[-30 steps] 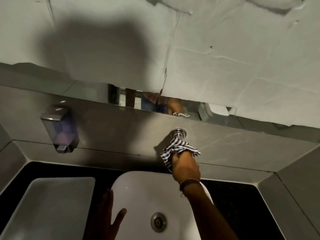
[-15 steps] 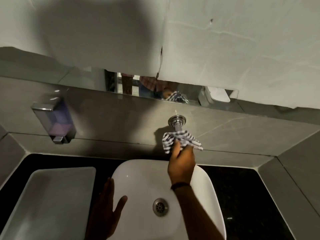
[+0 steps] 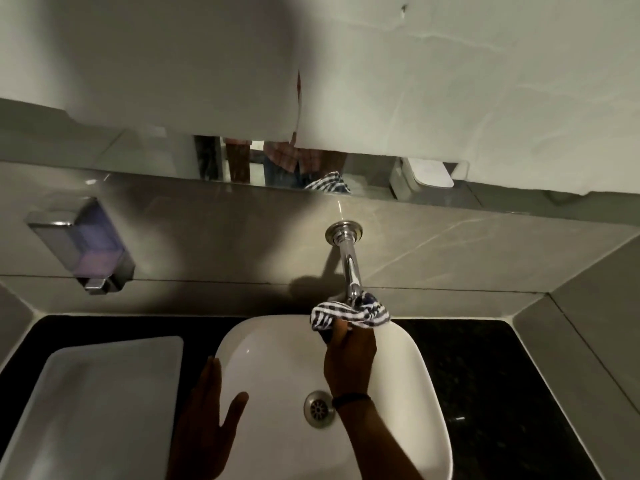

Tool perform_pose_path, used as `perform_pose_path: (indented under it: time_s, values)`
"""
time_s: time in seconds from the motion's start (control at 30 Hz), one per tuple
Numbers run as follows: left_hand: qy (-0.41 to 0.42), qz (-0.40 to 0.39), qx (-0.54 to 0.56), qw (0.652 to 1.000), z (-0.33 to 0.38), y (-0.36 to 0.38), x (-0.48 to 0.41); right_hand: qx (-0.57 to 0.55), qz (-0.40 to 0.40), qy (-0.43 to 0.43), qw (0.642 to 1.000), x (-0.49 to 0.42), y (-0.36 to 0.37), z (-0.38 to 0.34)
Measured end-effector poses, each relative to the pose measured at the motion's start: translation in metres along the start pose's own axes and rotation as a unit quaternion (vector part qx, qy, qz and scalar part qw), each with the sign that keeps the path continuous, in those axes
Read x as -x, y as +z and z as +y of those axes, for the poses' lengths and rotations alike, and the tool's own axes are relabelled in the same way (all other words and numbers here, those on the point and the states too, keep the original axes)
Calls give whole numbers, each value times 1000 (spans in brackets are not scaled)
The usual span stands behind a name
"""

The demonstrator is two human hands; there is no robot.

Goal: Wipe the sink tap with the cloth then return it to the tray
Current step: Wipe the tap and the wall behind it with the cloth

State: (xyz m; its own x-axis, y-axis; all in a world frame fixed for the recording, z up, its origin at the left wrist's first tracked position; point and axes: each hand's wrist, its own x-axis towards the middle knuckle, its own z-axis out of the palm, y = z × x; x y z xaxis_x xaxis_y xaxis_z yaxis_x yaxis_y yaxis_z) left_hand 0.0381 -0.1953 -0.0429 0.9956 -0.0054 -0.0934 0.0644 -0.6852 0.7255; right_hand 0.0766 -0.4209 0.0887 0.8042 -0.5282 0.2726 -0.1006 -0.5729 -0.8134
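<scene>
Since the earlier frames the right hand [image 3: 349,355] has slid the cloth [image 3: 349,311] away from the wall flange and out along the tap [image 3: 349,261], so most of the chrome pipe is now bare and the cloth bunches around its outer end. The fingers of that hand are clenched on the striped cloth, gripping it from below while it wraps the tip of the tap; the outlet itself is hidden under the folds. A dark band sits on the wrist.

The left hand [image 3: 207,417] lies flat with fingers spread and released, holding nothing, its palm at the left rim of the sink [image 3: 408,375] (whether it presses on the rim or only hovers cannot be told).

Taking the sink as the landmark: the tap juts out from the grey wall above its far edge, and the cloth hangs over that far rim. The drain [image 3: 319,408] is in the bowl, just beside the right wrist. The white tray [image 3: 86,393] sits on the dark counter just left of the sink. A soap dispenser [image 3: 86,247] is fixed to the wall above the tray, well left of the tap. A mirror strip [image 3: 242,164] runs along the wall above the tap and reflects a bit of the striped cloth and a checked shirt.
</scene>
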Motion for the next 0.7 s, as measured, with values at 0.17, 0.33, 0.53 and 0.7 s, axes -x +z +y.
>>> perform_pose_path:
  time_s: [0.17,0.33,0.53,0.7]
  values:
    - [10,-1,-10,1000,-3,0,-1,116,63,26,991,-64,-8,-47]
    - [20,-5,-13,1000,-8,3,-1,163,-134,137,968,-123,-10,-76]
    - [17,-1,-19,1000,-6,1,0,6,79,38,996,-42,-4,-36]
    - [8,9,-14,1000,-3,1,-1,-94,12,41,995,16,18,7]
